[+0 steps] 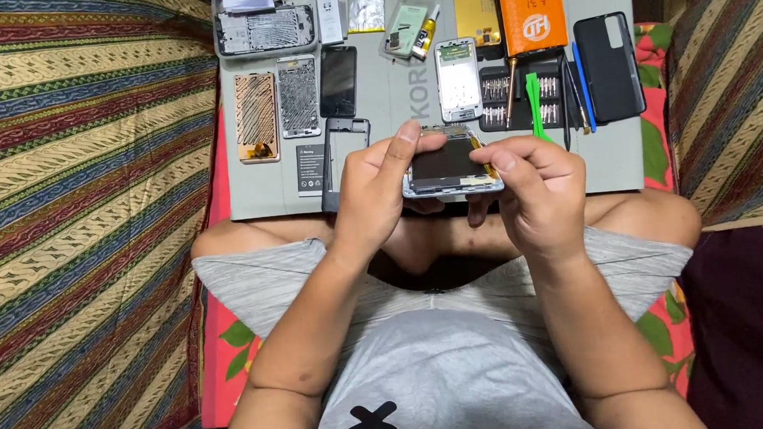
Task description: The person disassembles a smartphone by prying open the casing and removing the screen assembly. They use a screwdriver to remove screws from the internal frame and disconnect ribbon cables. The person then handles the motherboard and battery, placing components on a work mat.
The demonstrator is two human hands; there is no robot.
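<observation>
Both hands up over the lap, gripping an opened phone body (449, 166) w/ dark panel facing up: left hand (372, 193) clamped on its left edge, thumb stretched across the top; right hand (542, 197) closed on the right edge, thumb tip pressing the top right corner. Just beyond, grey work mat (376, 102) w/ spare phone frames (299, 97), a white phone chassis (459, 80), screwdriver bit set (523, 98), green pry tool (534, 102), black back cover (609, 65) & orange packet (532, 11).
</observation>
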